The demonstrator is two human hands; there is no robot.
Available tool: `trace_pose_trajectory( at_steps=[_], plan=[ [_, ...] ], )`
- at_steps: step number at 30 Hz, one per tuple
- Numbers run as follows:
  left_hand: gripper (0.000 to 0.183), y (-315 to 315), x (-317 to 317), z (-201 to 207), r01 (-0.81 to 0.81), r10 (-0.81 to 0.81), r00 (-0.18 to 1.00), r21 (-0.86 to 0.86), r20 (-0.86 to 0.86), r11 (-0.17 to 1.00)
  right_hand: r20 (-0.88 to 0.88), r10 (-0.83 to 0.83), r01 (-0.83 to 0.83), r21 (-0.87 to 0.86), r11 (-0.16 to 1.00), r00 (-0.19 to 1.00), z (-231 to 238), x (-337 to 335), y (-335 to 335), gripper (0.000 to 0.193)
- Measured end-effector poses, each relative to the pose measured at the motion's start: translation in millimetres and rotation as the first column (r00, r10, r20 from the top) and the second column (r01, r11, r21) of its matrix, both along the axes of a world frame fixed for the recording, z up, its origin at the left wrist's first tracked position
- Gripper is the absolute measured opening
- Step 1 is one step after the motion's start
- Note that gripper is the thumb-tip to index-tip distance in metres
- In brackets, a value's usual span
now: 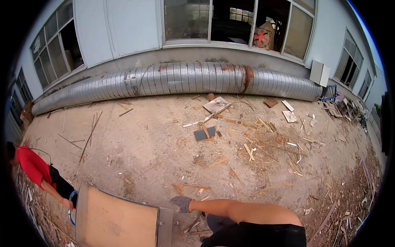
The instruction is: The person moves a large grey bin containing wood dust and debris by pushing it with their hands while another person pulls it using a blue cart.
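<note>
The tan-topped box (117, 218) lies left of the gloved right hand (181, 203), which is at its right corner — touching or just beside, and gripping or loose, cannot be told. The left hand is out of view. The box runs off the lower edge, hiding its long axis; a co-worker (33, 164) in red stands at its left.

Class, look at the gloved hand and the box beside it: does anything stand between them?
Nothing visible does. The gloved hand is right by the upper right corner of the box; whether they touch is hard to tell.
</note>
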State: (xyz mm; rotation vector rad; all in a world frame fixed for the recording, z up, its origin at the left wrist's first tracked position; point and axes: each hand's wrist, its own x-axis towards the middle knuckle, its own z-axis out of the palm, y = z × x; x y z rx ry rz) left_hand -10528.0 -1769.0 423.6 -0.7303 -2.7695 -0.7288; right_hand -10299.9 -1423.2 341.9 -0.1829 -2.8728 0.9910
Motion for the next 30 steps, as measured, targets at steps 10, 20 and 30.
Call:
trace_pose_trajectory(
  at_steps=[10, 20, 30],
  plan=[
    [0.061, 245, -58, 18, 0.14, -0.141, 0.99, -0.027, -0.023, 0.99, 0.961, -0.266, 0.638, 0.155, 0.754, 0.081, -75, 270, 206, 0.051],
    [0.063, 345, -106, 47, -0.016, 0.019, 0.999, -0.127, 0.025, 0.992, 0.819, -0.227, 0.405, -0.008, 0.914, 0.526, -48, 148, 422, 0.047],
    [0.057, 350, -95, -56, -0.106, 0.181, 0.97, -0.388, 0.16, 0.915, 0.706, -0.343, 0.485, 0.0, 0.875, 0.619, -71, 55, 544, 0.045]
  ],
)
